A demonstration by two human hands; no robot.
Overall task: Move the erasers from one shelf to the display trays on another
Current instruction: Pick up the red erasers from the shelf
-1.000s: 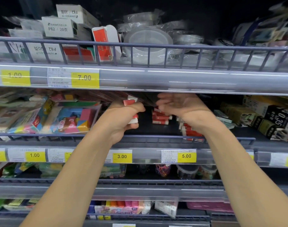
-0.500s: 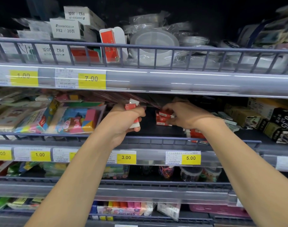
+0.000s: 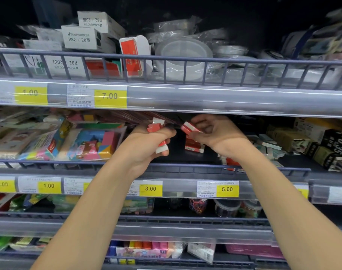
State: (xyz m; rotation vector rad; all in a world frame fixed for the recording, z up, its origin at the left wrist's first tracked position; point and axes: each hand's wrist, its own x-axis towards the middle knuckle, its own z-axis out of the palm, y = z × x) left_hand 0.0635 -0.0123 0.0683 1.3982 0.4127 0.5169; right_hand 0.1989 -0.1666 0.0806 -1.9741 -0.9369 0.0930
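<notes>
Both hands reach into the middle shelf [image 3: 185, 169]: the left hand [image 3: 146, 147] grips a small bunch of red-and-white erasers [image 3: 156, 126], which stick out above and below its curled fingers. The right hand [image 3: 215, 135], just beside it, pinches another eraser [image 3: 190, 128] between thumb and fingers. More erasers [image 3: 193, 146] lie stacked on the shelf floor under the right hand.
</notes>
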